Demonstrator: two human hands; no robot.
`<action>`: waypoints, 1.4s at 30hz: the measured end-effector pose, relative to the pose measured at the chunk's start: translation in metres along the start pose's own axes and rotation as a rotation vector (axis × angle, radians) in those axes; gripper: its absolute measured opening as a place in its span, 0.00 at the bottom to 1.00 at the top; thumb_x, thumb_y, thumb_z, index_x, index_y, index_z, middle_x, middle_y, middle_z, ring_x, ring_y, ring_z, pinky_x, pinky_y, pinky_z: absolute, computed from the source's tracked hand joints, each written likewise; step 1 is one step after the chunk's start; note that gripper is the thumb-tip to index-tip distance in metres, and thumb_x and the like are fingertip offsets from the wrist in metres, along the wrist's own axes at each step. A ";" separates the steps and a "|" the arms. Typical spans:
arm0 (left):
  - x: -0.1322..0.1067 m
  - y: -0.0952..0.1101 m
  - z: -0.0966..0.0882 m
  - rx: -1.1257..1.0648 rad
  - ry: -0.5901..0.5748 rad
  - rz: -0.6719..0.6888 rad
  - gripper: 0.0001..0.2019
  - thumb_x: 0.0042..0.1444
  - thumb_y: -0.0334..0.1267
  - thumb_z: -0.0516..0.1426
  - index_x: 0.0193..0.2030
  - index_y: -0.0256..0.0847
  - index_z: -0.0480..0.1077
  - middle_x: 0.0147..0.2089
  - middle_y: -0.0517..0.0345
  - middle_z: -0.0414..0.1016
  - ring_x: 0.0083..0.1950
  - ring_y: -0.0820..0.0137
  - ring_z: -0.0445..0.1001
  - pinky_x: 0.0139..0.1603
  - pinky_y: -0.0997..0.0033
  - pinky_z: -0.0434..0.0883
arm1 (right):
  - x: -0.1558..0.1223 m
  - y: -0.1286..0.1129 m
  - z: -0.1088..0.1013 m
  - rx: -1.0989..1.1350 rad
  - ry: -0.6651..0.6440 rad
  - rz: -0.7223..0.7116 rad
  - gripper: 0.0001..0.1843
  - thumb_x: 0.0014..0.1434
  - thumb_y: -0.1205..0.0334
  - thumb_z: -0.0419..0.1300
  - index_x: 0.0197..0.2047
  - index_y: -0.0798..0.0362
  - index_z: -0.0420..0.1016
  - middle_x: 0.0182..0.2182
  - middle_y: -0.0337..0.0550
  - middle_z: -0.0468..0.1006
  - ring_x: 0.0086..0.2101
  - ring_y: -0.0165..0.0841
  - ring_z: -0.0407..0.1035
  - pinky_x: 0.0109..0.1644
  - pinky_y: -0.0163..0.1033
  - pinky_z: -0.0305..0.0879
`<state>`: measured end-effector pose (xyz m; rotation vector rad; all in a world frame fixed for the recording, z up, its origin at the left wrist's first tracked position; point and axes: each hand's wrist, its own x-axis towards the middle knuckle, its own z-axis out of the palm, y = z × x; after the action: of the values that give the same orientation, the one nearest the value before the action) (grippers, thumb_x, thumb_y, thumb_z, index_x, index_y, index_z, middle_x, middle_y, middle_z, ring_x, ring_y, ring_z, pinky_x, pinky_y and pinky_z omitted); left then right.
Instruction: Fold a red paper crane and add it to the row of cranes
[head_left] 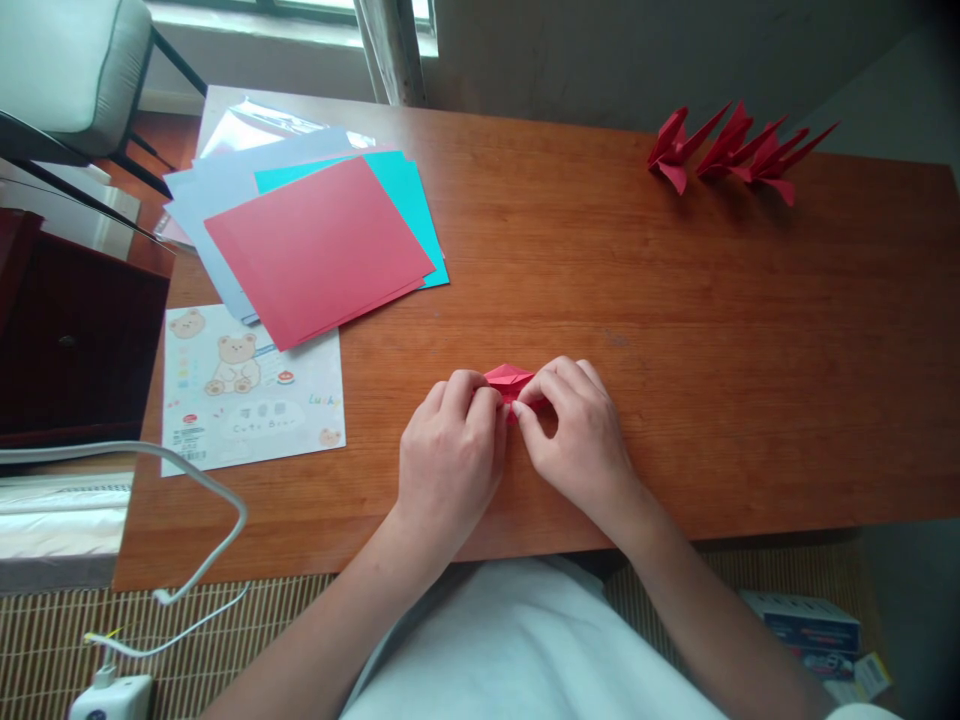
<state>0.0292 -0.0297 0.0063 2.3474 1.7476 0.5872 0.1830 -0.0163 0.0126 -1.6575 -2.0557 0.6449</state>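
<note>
A small folded piece of red paper (508, 378) lies on the wooden table (675, 330) near its front edge. My left hand (450, 455) pinches its left side with curled fingers. My right hand (581, 435) pinches its right side, thumb and forefinger pressed on the paper. Most of the piece is hidden under my fingers.
A stack of coloured sheets, red on top (315, 245), lies at the back left, with a bear-printed packet card (251, 390) in front of it. Three folded red paper cranes (739, 145) stand at the back right. A white cable (187, 500) hangs off the left front edge.
</note>
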 end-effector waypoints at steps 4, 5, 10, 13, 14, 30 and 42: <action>0.000 0.000 0.001 0.018 -0.015 0.012 0.07 0.66 0.32 0.54 0.36 0.40 0.70 0.42 0.52 0.75 0.39 0.64 0.70 0.38 0.64 0.69 | -0.001 0.000 0.001 -0.005 0.002 -0.014 0.07 0.60 0.70 0.59 0.32 0.49 0.67 0.35 0.45 0.73 0.38 0.41 0.64 0.44 0.47 0.64; 0.000 0.000 0.001 0.030 -0.019 0.016 0.07 0.66 0.32 0.54 0.36 0.40 0.70 0.42 0.51 0.75 0.39 0.64 0.70 0.38 0.64 0.69 | -0.001 0.001 0.002 -0.002 0.001 -0.016 0.07 0.60 0.70 0.59 0.33 0.49 0.68 0.35 0.45 0.73 0.39 0.41 0.64 0.44 0.47 0.64; 0.000 0.001 0.001 0.077 -0.036 0.028 0.06 0.66 0.32 0.54 0.37 0.39 0.70 0.42 0.50 0.75 0.40 0.62 0.70 0.40 0.62 0.70 | -0.002 0.005 0.002 0.032 0.015 -0.023 0.05 0.61 0.69 0.60 0.40 0.50 0.70 0.39 0.46 0.74 0.40 0.42 0.65 0.47 0.46 0.65; 0.000 0.001 0.002 0.083 -0.025 0.033 0.06 0.66 0.32 0.54 0.36 0.40 0.70 0.42 0.49 0.75 0.39 0.62 0.69 0.39 0.62 0.70 | -0.004 0.010 0.000 0.060 0.027 -0.040 0.06 0.63 0.70 0.59 0.42 0.50 0.71 0.40 0.46 0.74 0.41 0.41 0.66 0.48 0.46 0.65; 0.000 0.001 0.002 0.083 -0.019 0.037 0.06 0.66 0.31 0.54 0.36 0.40 0.70 0.41 0.49 0.75 0.39 0.62 0.69 0.39 0.62 0.70 | -0.005 0.011 0.000 0.069 0.034 -0.046 0.07 0.63 0.70 0.58 0.43 0.50 0.71 0.40 0.46 0.74 0.41 0.41 0.66 0.48 0.46 0.65; 0.000 -0.001 0.005 0.070 0.000 0.054 0.07 0.67 0.33 0.53 0.37 0.40 0.69 0.42 0.48 0.74 0.40 0.61 0.68 0.41 0.61 0.69 | -0.006 0.014 -0.008 0.191 0.034 -0.027 0.09 0.62 0.72 0.57 0.42 0.49 0.74 0.39 0.44 0.77 0.41 0.40 0.69 0.48 0.45 0.67; 0.001 0.002 0.006 0.041 0.009 0.044 0.05 0.67 0.33 0.53 0.40 0.40 0.68 0.40 0.49 0.70 0.39 0.60 0.68 0.42 0.60 0.70 | -0.007 0.007 0.010 0.041 0.106 0.001 0.05 0.64 0.68 0.59 0.41 0.49 0.73 0.40 0.46 0.75 0.42 0.42 0.65 0.48 0.47 0.64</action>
<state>0.0333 -0.0288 0.0018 2.4204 1.7321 0.5744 0.1837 -0.0229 0.0001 -1.6345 -1.9545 0.5828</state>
